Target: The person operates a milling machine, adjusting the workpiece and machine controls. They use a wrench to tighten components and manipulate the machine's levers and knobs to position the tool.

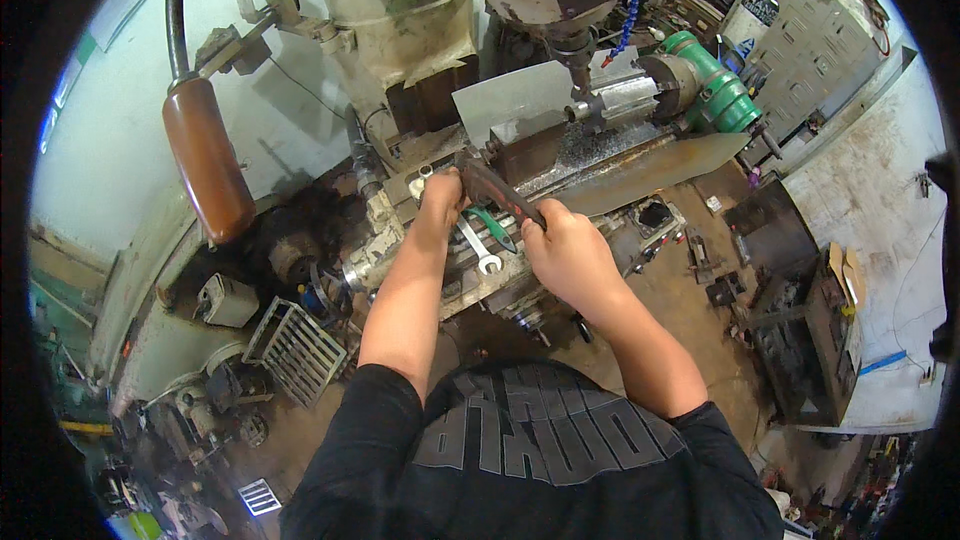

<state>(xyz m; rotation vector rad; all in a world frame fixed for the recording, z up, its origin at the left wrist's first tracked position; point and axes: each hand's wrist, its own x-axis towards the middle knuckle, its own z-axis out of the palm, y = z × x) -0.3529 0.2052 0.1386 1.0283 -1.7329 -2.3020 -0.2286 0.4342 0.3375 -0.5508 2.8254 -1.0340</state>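
Observation:
My right hand (pixel 562 245) is closed around the near end of a long dark wrench (pixel 502 190) with reddish patches. The tool slants up and left, its head resting by a vise at the end of the machine table. My left hand (pixel 443 198) is closed beside that head; its fingertips and whatever they grip are mostly hidden. Between my forearms, a silver open-ended spanner (pixel 478 243) lies on the machine's table. Alongside it is a tool with a green handle (pixel 492 226).
Above my hands stands a milling head (pixel 575 45) over a ribbed metal workpiece (pixel 622 102) beside a green cylindrical unit (pixel 712 85). A brown handle (pixel 208 155) hangs at left. A slatted crate (pixel 297 352) is on the floor; a dark metal cabinet (pixel 805 350) stands right.

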